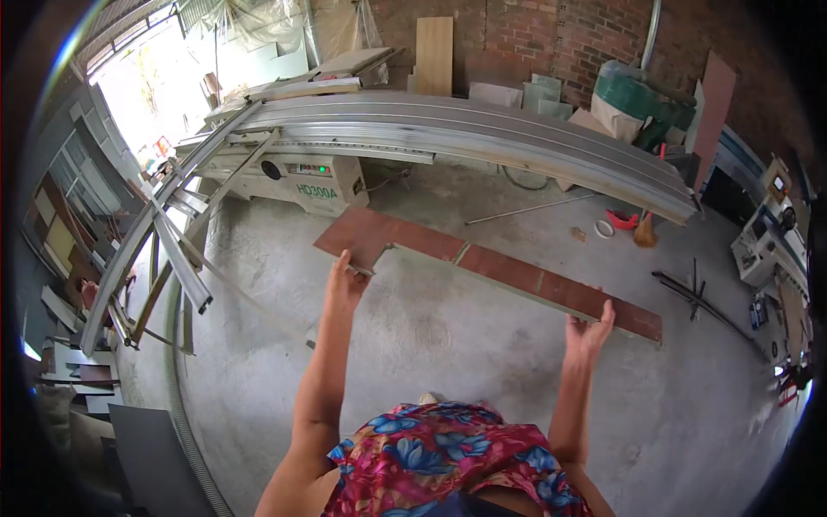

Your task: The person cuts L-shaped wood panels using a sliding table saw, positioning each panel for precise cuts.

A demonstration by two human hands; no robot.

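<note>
A long reddish-brown board [500, 265] with a pale edge is held up over the grey floor. Its left end is wider, with a notch cut on the near side. My left hand [347, 274] grips the wide end from the near edge, thumb on top. Near the narrow right end, my right hand [591, 330] is closed round the near edge, its thumb also on top. The board slopes down to the right. Beyond it stands a panel saw [314, 177] with a long metal sliding table [482, 129].
A metal frame [172, 207] juts out at the left, near a ribbed hose [177, 396]. Right of centre on the floor lie a red dustpan [622, 220], a broom [645, 233], a tape roll [604, 228] and dark metal bars [702, 302]. Another machine [767, 228] stands far right.
</note>
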